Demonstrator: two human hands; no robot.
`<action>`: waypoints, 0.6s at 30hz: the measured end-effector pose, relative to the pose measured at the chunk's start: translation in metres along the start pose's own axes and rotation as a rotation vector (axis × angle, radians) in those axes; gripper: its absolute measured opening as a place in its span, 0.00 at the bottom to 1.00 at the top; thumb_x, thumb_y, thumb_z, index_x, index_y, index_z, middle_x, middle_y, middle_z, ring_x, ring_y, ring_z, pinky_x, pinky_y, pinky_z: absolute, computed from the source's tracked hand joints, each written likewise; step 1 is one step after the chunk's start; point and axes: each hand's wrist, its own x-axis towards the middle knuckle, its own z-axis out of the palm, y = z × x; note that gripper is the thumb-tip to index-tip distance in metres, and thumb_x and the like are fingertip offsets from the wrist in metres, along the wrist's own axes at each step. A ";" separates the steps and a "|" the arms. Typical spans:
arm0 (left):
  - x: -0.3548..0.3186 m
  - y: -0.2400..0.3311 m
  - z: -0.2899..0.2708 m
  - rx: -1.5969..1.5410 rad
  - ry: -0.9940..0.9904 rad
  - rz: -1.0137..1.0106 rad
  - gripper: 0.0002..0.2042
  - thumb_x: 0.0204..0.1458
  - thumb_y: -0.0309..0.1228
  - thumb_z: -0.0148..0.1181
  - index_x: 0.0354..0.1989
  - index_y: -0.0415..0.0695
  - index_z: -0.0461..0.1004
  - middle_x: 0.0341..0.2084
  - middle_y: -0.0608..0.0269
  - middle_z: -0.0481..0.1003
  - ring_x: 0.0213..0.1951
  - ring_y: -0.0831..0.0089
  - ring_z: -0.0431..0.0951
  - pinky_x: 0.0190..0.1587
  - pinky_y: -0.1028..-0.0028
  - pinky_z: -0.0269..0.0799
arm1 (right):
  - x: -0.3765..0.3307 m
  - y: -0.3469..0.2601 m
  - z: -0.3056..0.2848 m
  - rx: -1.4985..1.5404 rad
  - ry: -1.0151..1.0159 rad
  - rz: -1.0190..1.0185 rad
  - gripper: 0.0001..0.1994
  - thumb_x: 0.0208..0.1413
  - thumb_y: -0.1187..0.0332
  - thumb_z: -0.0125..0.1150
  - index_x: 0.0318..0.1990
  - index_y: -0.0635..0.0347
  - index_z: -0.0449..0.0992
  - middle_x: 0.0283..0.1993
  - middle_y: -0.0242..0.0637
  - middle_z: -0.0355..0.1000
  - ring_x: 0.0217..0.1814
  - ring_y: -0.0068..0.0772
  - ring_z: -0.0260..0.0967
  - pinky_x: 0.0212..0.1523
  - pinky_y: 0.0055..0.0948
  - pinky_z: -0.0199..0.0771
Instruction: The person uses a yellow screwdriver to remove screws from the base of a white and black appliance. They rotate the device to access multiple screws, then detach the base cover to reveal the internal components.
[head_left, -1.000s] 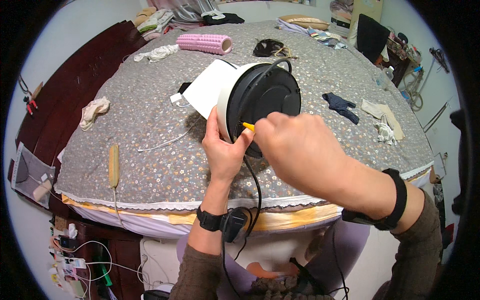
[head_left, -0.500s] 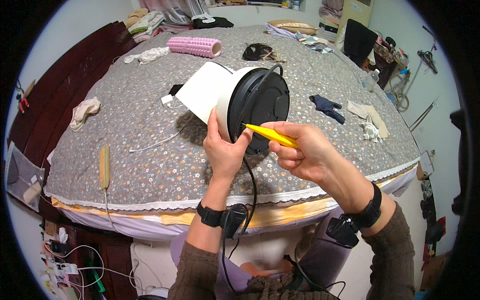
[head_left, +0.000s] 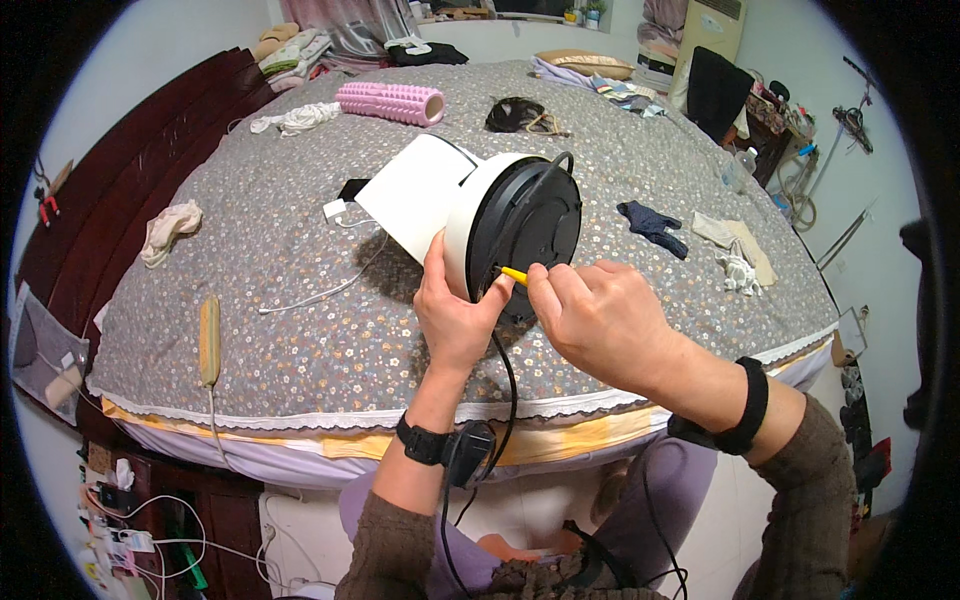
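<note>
Now the right hand [head_left: 600,320] has come back in against the black base [head_left: 530,215] of the white appliance [head_left: 470,215], its fingers pinched shut on a thin yellow tool [head_left: 514,275] whose tip touches the base just beyond the fingertips; half a second ago the tool was drawn clear. The left hand [head_left: 455,310] is clasped around the lower rim, steadying it above the flowered bedspread [head_left: 300,340]. A black cord [head_left: 505,390] hangs below the left thumb.

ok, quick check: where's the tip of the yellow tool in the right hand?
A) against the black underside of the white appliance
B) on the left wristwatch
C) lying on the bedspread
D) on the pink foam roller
A: the right hand holds the yellow tool with its tip on the black base of the white appliance, which the left hand steadies.
</note>
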 end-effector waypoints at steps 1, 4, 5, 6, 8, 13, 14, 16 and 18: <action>-0.001 -0.001 0.001 -0.002 0.006 0.000 0.40 0.41 0.32 0.78 0.64 0.33 0.67 0.46 0.41 0.81 0.47 0.52 0.85 0.50 0.60 0.80 | 0.000 -0.001 0.000 -0.028 -0.026 0.004 0.12 0.55 0.71 0.62 0.46 0.63 0.77 0.26 0.37 0.69 0.26 0.38 0.76 0.27 0.36 0.77; -0.005 -0.006 0.004 0.124 0.007 0.002 0.41 0.40 0.33 0.78 0.65 0.34 0.66 0.48 0.40 0.80 0.50 0.47 0.83 0.53 0.57 0.78 | 0.001 0.001 0.000 0.094 -0.178 0.142 0.14 0.57 0.70 0.64 0.49 0.66 0.79 0.24 0.38 0.70 0.27 0.39 0.78 0.29 0.38 0.77; -0.008 -0.007 0.004 0.168 0.008 0.027 0.40 0.41 0.32 0.78 0.65 0.34 0.66 0.47 0.41 0.80 0.48 0.52 0.83 0.52 0.60 0.78 | 0.001 0.004 0.001 0.232 -0.230 0.242 0.13 0.58 0.70 0.64 0.48 0.66 0.79 0.24 0.40 0.70 0.27 0.38 0.78 0.28 0.38 0.76; -0.010 -0.008 0.005 0.206 0.003 0.037 0.40 0.41 0.31 0.78 0.65 0.33 0.66 0.46 0.43 0.81 0.47 0.57 0.83 0.51 0.63 0.78 | 0.002 0.009 0.003 0.384 -0.239 0.321 0.12 0.59 0.69 0.65 0.47 0.66 0.78 0.24 0.42 0.71 0.28 0.38 0.79 0.28 0.39 0.76; -0.014 -0.011 0.006 0.275 0.021 0.124 0.41 0.41 0.31 0.78 0.65 0.33 0.66 0.44 0.44 0.81 0.45 0.57 0.84 0.50 0.65 0.79 | 0.003 0.020 0.010 0.739 -0.239 0.462 0.09 0.63 0.67 0.65 0.42 0.66 0.78 0.23 0.38 0.70 0.21 0.28 0.71 0.22 0.32 0.67; -0.016 -0.019 0.007 0.227 0.012 0.093 0.41 0.40 0.33 0.79 0.65 0.35 0.66 0.48 0.41 0.79 0.49 0.48 0.82 0.53 0.57 0.77 | -0.018 0.020 0.025 2.163 -0.446 1.357 0.12 0.70 0.65 0.59 0.50 0.66 0.76 0.26 0.23 0.66 0.16 0.11 0.47 0.18 0.16 0.46; -0.017 -0.020 0.007 0.199 0.001 0.045 0.42 0.39 0.34 0.80 0.65 0.36 0.66 0.50 0.39 0.78 0.50 0.44 0.80 0.54 0.54 0.76 | -0.022 0.012 0.029 2.339 -0.385 1.395 0.13 0.70 0.63 0.58 0.52 0.66 0.75 0.25 0.22 0.65 0.16 0.11 0.47 0.19 0.16 0.47; -0.018 -0.021 0.005 0.145 0.004 0.023 0.42 0.39 0.35 0.81 0.65 0.35 0.66 0.49 0.38 0.78 0.50 0.44 0.81 0.53 0.55 0.77 | -0.028 -0.007 0.035 2.638 -0.308 1.503 0.14 0.75 0.60 0.50 0.54 0.61 0.74 0.23 0.20 0.59 0.16 0.10 0.46 0.19 0.16 0.49; -0.016 -0.021 0.001 0.094 -0.008 -0.011 0.42 0.40 0.34 0.81 0.65 0.34 0.66 0.48 0.41 0.79 0.48 0.53 0.83 0.51 0.60 0.78 | -0.029 -0.026 0.044 2.894 -0.230 1.271 0.14 0.75 0.59 0.50 0.53 0.60 0.74 0.23 0.19 0.59 0.16 0.10 0.47 0.20 0.16 0.50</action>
